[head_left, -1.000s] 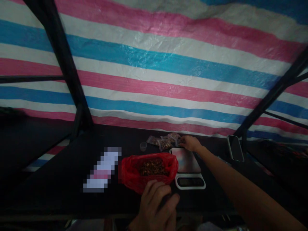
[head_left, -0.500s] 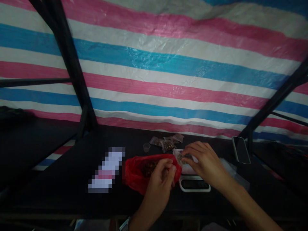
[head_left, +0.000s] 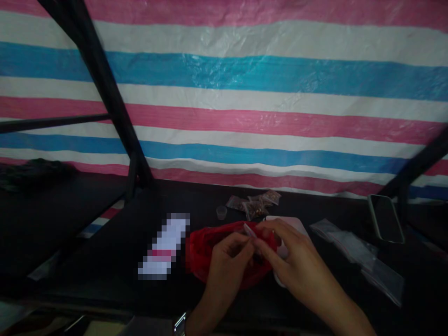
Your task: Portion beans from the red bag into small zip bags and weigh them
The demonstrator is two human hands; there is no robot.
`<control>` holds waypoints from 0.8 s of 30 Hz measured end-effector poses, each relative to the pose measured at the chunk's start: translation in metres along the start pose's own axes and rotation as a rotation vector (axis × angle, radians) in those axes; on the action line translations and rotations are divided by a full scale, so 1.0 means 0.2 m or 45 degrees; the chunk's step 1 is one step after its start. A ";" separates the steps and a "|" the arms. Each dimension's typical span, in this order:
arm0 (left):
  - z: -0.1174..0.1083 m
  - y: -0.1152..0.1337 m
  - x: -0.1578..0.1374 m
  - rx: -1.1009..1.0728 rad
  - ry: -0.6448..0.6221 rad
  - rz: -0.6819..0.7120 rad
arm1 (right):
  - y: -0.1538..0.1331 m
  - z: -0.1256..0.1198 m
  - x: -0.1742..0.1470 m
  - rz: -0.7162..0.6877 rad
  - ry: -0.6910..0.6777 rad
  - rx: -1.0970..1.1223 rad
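Observation:
Over the red plastic bag (head_left: 201, 245), my left hand (head_left: 227, 259) and my right hand (head_left: 296, 254) meet with their fingertips pinched on a small clear zip bag (head_left: 249, 230). Only a whitish edge of it shows; its contents are hidden behind my fingers. The red bag's mouth faces up, and my hands cover much of it. Just behind my right hand is a kitchen scale (head_left: 292, 224) with a pale platform, partly covered. Several filled zip bags (head_left: 255, 208) with brownish dried bits lie behind the red bag, beside a small clear cup (head_left: 221, 213).
Flat clear zip bags (head_left: 353, 247) lie on the black table (head_left: 115, 261) to the right. A phone (head_left: 386, 219) rests farther right. A blurred-out pale strip (head_left: 164, 247) lies left of the red bag. Black metal posts (head_left: 108, 88) and a striped sheet (head_left: 266, 126) stand behind.
My right hand has moved from above the scale toward my left hand, bringing the small zip bag over the red bag. The view has shifted, so more flat bags show at right.

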State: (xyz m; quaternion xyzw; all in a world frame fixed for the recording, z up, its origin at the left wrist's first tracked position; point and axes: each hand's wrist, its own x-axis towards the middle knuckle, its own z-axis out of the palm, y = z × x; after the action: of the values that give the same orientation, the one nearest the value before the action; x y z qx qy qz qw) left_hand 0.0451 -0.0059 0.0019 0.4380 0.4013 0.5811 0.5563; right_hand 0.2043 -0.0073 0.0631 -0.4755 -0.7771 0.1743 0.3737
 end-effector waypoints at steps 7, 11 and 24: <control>-0.01 -0.02 0.03 -0.201 -0.117 0.010 | -0.01 0.03 0.06 0.390 -0.225 0.480; -0.03 0.01 0.02 -0.189 -0.140 0.102 | -0.01 0.00 0.06 0.388 -0.120 0.375; -0.12 0.05 -0.06 0.210 -0.023 0.168 | -0.08 0.12 0.04 0.419 -0.253 0.641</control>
State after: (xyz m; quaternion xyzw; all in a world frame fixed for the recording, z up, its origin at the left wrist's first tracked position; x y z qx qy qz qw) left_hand 0.0190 -0.0173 0.0029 0.5130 0.4130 0.5774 0.4825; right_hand 0.1743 -0.0068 0.0607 -0.4679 -0.6549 0.4650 0.3686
